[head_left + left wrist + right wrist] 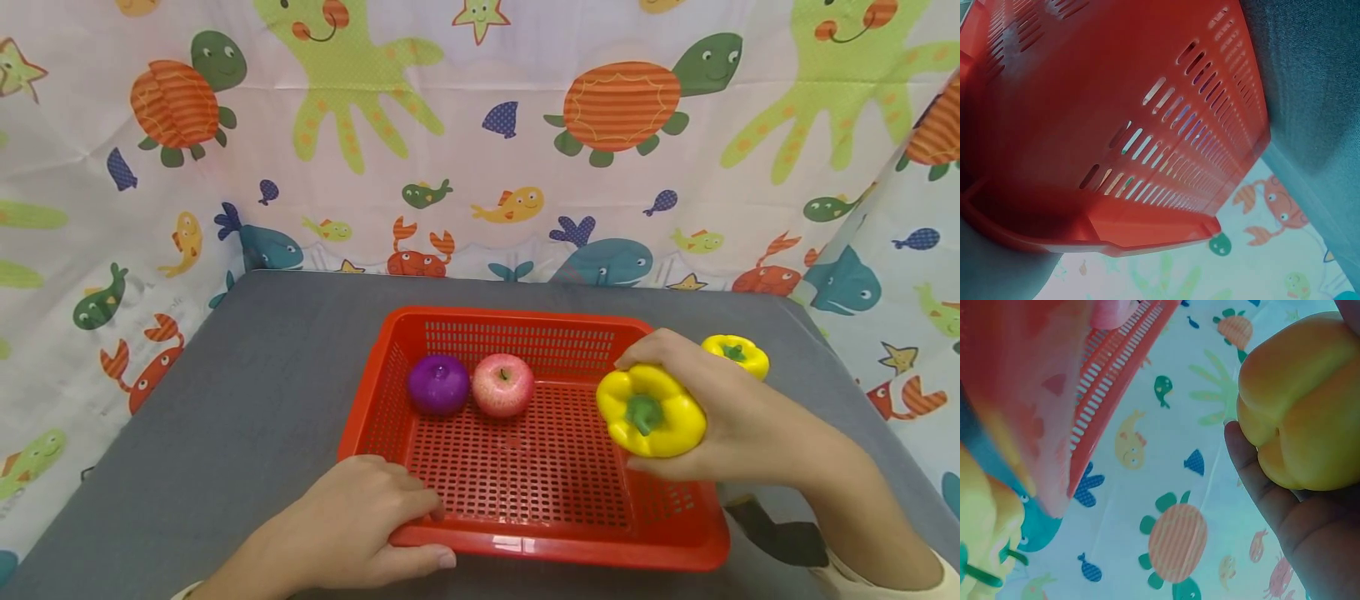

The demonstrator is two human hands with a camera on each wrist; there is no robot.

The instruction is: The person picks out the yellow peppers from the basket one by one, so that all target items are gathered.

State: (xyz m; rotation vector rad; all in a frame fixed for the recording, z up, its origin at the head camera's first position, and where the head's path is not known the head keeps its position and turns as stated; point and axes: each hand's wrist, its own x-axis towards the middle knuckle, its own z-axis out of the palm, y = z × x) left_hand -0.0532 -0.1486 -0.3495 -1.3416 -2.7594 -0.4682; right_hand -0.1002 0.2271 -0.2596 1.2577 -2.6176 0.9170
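Observation:
My right hand (757, 425) grips a yellow bell pepper (678, 417) over the right side of a red plastic basket (555, 546), its green stem facing the head camera. From the right wrist, the pepper (1310, 406) shows its lobed yellow underside, with a finger (1250, 459) along it. At the basket's front left corner my left hand (360, 521) holds the rim, fingers over the edge and thumb outside. Inside the basket, a purple round onion-like vegetable (439, 385) and a pink-red apple (503, 386) sit side by side at the back left. The left wrist view shows the basket's slotted outer wall (1085, 94).
Another yellow bell pepper (738, 354) lies on the grey table (247, 400) right of the basket, partly behind my right hand. Yellow peppers (991, 512) with green stems appear at the right wrist view's lower left. A sea-animal printed curtain (465, 167) surrounds the table's back and sides.

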